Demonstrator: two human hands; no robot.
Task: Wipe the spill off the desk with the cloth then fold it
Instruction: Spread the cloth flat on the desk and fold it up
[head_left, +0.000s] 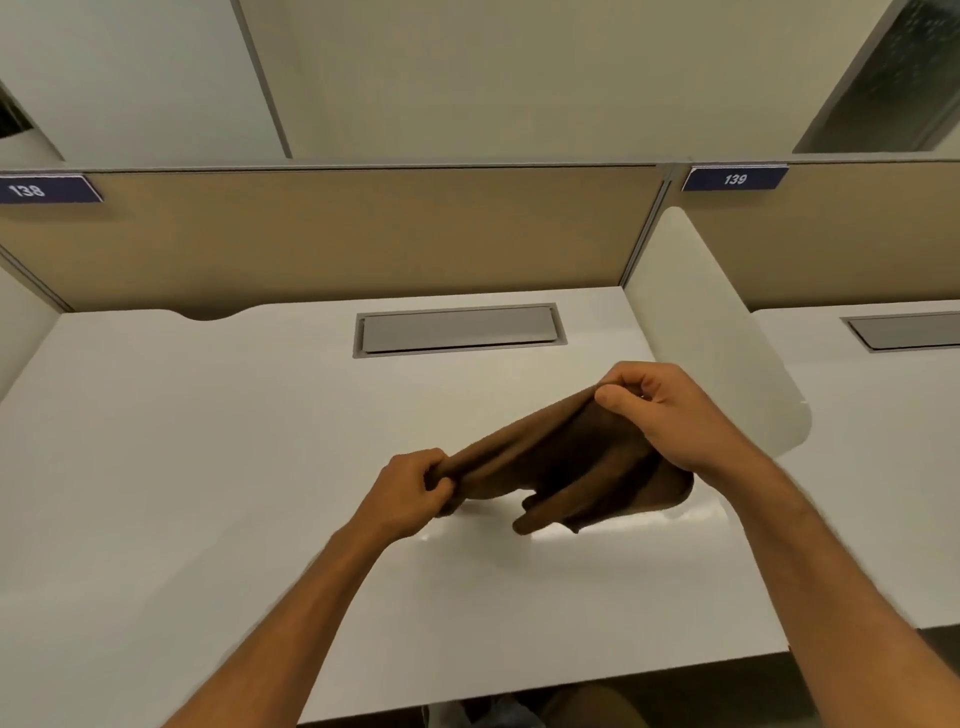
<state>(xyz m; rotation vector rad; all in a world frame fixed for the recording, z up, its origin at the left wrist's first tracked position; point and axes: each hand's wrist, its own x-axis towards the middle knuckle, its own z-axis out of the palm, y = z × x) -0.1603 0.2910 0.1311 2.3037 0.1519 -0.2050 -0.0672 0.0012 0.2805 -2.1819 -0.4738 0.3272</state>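
Cloth (566, 462): brown, stretched between both hands above the right half of the desk; upper edge taut, lower part sagging in loose folds, lowest folds touching or nearly touching the surface, cannot tell which.
Right fingers (615, 399): thumb and forefinger pinched on the cloth's far upper corner, other fingers curled in.
Right hand (670, 415): raised above the desk, higher and further back than the left, close to the white divider.
Left fingers (436, 475): closed tight around the cloth's near end, fabric bunched in the fist.
Left hand (408, 493): low, just over the desk, knuckles up.
Forearms: both bare, reaching in from the bottom edge of the view.
Sheen (691, 512): glossy patch on the desk just under and right of the cloth; wet or only reflecting, cannot tell.
Desk (208, 467): white, bare around the hands.
Cable hatch (460, 330): grey, rectangular, shut, set in the desk beyond the cloth.
Back panel (337, 234): tan, upright behind the desk.
Divider (711, 332): white, rounded, standing on the right.
Labels: 138 (28, 189) on the left, 139 (735, 179) on the right.
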